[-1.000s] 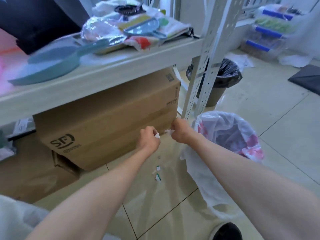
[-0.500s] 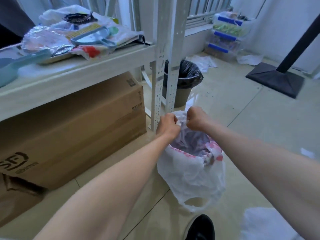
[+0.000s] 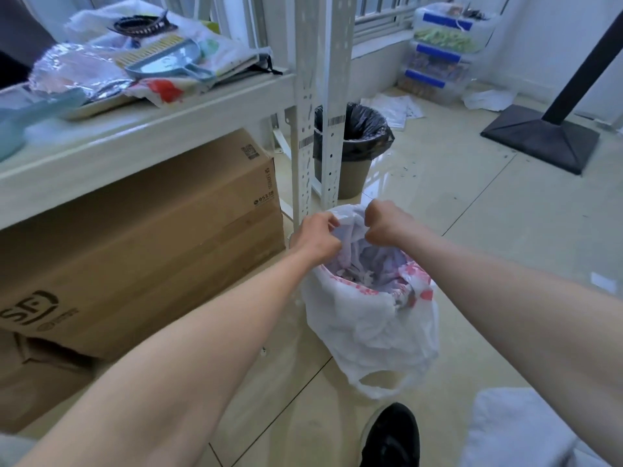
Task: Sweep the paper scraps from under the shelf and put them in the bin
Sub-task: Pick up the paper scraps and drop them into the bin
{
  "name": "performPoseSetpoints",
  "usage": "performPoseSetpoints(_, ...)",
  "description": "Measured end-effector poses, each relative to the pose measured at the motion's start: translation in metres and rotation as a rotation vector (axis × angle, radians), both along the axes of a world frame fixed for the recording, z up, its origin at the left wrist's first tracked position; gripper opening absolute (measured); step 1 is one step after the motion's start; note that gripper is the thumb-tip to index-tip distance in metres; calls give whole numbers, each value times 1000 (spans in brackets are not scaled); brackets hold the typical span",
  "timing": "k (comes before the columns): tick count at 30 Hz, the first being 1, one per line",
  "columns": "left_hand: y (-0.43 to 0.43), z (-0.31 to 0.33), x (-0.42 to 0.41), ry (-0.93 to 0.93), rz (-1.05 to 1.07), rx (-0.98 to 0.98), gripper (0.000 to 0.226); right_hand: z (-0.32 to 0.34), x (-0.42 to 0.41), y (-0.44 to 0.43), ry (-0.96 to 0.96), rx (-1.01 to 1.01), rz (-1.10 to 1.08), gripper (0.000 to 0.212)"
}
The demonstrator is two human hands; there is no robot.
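White plastic bag lining the bin [image 3: 364,325], red print on its rim, stands on the tile just right of the shelf post [image 3: 332,96]. Both hands are over its mouth. A second ago they were in front of the cardboard box [image 3: 151,237], each pinching a white scrap; half a second ago they had reached the bin; now they sit a little lower over the opening, close together but apart.

Left hand [image 3: 317,239]: fingers curled, fingertips against a fold of the bag's rim; cannot tell whether it pinches the fold or a scrap. Right hand [image 3: 387,224]: knuckles up, fingers curled under; what it has, cannot tell.

Paper scraps: crumpled pale stuff lies inside the bag, too blurred to name. One small white bit [image 3: 264,350] lies on the tile near the box's lower corner.

Floor [image 3: 472,214] is glossy beige tile with dark grout lines. Box sits under the shelf [image 3: 135,136], which carries a blue dustpan [image 3: 168,62], foil and bags. Behind the post is a second bin [image 3: 354,139] with a black liner. Loose papers [image 3: 394,109] lie beyond it. Clear drawers [image 3: 438,52] stand by the window wall, and a black stand base [image 3: 539,136] sits at right. A black shoe [image 3: 391,436] shows at the bottom edge.
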State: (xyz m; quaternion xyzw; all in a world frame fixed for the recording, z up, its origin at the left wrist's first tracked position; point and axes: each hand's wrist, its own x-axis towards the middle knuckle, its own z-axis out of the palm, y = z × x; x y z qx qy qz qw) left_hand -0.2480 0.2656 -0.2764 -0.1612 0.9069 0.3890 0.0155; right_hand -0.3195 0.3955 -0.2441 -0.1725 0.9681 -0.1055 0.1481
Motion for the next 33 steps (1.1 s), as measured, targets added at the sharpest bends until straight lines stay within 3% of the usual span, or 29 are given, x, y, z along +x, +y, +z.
performPoseSetpoints(6,-54,5,35,-3,154,-36,32,15,23,-40,6,-89,91,24)
performPoseSetpoints(10,-91,-19,59,-100,276,-56,34,5,40,-82,-31,-154,202,25)
performPoseSetpoints(17,-117,-109,100,-364,380,6,48,-76,61,-153,-117,-54,353,32)
performPoseSetpoints(24,-109,-200,132,-576,230,-18,65,-184,74,-179,-343,66,401,51)
performPoseSetpoints(29,-110,-233,133,-516,140,-93,57,-240,84,-180,-380,125,496,58)
performPoseSetpoints(33,-110,-244,132,-428,148,-77,62,-259,89,-179,-275,81,565,51)
